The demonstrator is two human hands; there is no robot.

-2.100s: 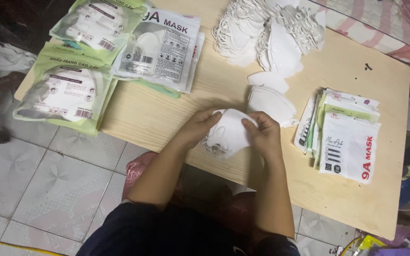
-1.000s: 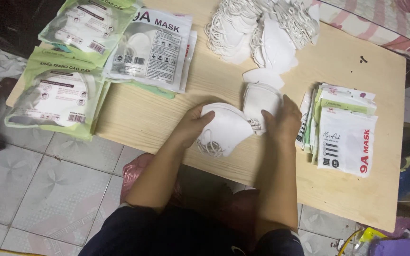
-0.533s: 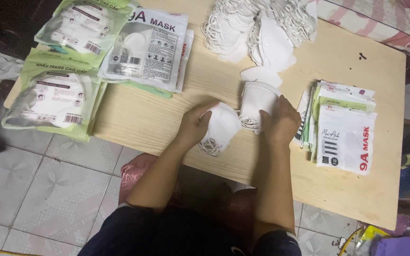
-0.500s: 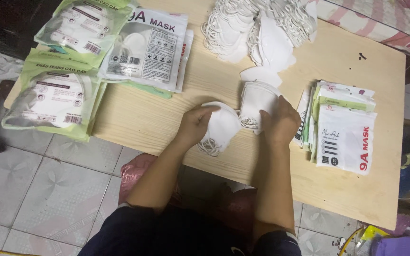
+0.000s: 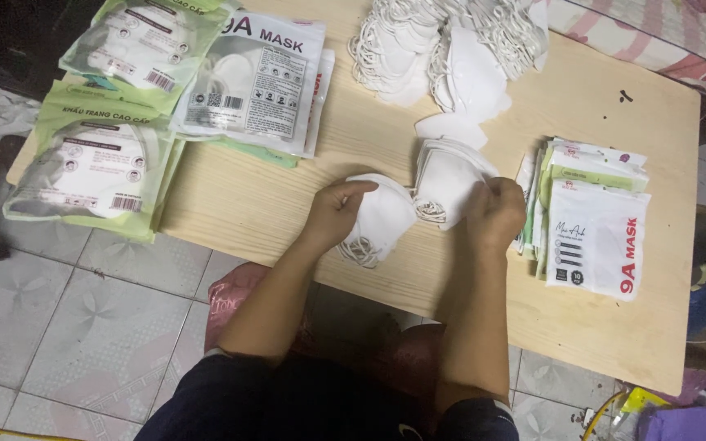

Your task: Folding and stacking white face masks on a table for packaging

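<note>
- Both hands work at the near middle of the table (image 5: 206, 204): the left hand (image 5: 332, 214) is curled loosely over a white mask (image 5: 382, 220), fingers bent round its top edge, while the right hand (image 5: 496, 212) is closed in a pinch on the side of a small stack of masks (image 5: 444, 175) lying just beside it at 2 o'clock.
- Judging by the grips, the job goes best if the left hand keeps its mask flat, ear loops tucked under and clear of the stack, and the right hand squares the stack's edges before anything is added.
- At 12 o'clock a big loose heap of masks (image 5: 451, 49) lies with tangled loops.
- At 3 o'clock, touching the right hand's side, sits a pile of flat empty pouches (image 5: 594, 220), the top one white with red and black print, green edges beneath.
- At 10 to 11 o'clock lie filled packs: two green-bordered packs (image 5: 91, 171), (image 5: 145, 41) and a white filled pack (image 5: 255, 77), all overlapping.
</note>
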